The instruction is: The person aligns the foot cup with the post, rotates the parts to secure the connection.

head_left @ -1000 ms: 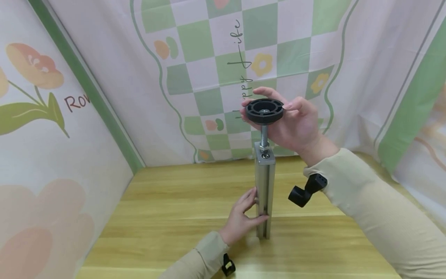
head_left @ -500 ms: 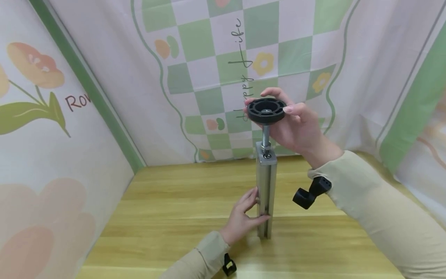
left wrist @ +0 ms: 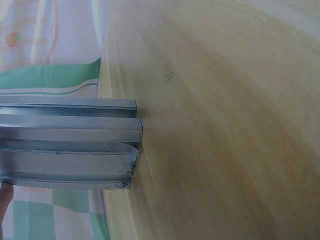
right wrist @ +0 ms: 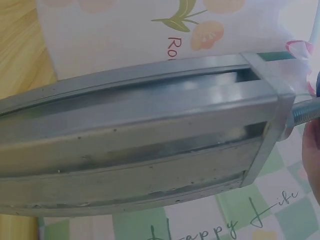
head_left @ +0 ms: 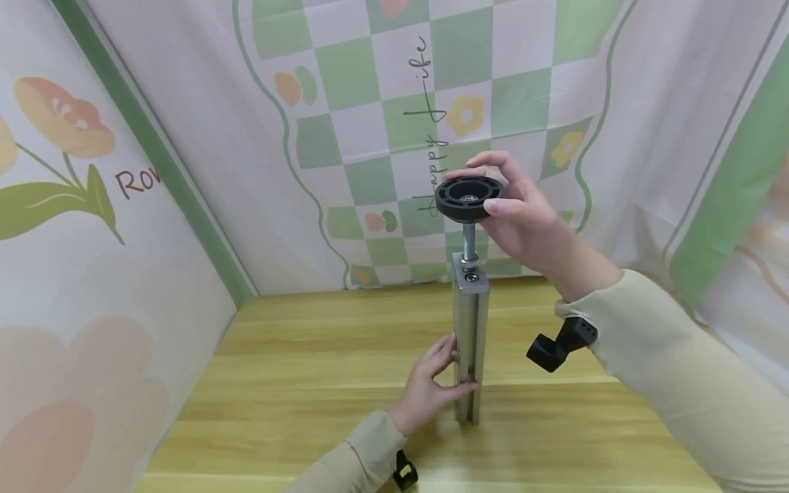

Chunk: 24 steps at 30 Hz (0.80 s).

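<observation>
A slotted aluminium profile point(head_left: 466, 342) stands upright on the table, an end plate point(head_left: 477, 285) screwed to its top. From the plate rises a threaded rod point(head_left: 469, 239) with a nut at its base, carrying a black round levelling foot point(head_left: 459, 215). My right hand point(head_left: 530, 222) holds the foot by its rim, thumb on the near right side and fingers behind, partly hidden. Low on the profile, my left hand point(head_left: 422, 394) grips it, thumb across the front. The left wrist view shows the profile's bottom end point(left wrist: 132, 165) at the table; the right wrist view shows its side slots.
The wooden table point(head_left: 308, 356) reaches back to a green-and-white checked curtain point(head_left: 345, 75). A flower-printed curtain point(head_left: 123, 274) hangs on the left. Black mounts are strapped to both wrists, the right mount point(head_left: 561, 346) hanging below the sleeve.
My right thumb has moved around the foot's rim toward the near side, and the right wrist has shifted right and slightly down. The left hand and the profile stay in place.
</observation>
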### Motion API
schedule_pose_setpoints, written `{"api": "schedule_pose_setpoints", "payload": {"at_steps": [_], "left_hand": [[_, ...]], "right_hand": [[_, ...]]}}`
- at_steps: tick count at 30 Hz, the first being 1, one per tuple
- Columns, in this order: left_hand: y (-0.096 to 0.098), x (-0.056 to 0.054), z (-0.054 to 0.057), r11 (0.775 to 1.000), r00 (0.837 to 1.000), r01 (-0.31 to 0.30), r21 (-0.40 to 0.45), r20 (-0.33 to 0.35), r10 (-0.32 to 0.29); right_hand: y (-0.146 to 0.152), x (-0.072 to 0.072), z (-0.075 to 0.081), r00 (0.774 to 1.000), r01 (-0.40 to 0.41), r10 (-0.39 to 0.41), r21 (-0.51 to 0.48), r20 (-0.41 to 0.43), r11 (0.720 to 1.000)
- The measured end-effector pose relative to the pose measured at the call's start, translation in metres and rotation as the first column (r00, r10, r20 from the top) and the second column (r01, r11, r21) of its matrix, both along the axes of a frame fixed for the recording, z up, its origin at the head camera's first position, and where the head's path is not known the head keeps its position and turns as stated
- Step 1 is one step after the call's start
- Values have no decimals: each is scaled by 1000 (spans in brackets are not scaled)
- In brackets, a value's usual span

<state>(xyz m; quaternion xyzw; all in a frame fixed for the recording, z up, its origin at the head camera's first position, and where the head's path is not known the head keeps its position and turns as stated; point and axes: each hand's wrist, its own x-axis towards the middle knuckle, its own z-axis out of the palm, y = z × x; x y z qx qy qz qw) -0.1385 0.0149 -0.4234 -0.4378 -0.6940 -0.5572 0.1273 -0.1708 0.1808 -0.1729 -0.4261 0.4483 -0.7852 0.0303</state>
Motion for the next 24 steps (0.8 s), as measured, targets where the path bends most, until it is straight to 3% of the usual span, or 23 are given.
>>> {"api": "schedule_pose_setpoints", "payload": {"at_steps": [3,6,9,15,21,24], "left_hand": [[0,-1,-1,1000,1000,-4,-3,-20,4],[1,-1,-2,1000,1000,-3,-1,-17,3],[1,-1,-3,1000,1000,-4,2,-9,4],[1,-1,-1,1000,1000,1,3,4,-1],[1,-1,-2,1000,1000,10,4,6,-10],[1,-1,-2,1000,1000,13,8,11,-14]], "right_hand": [[-1,7,4,989,147,-147,60,-2,987],[-3,15,9,951,307,-309,146,-4,941],[-6,21,13,899,428,-437,228,-11,875],[-9,27,17,804,581,-591,315,-74,751],[-13,31,16,686,718,-699,336,-199,609],[-17,32,15,616,779,-745,339,-256,528]]}}
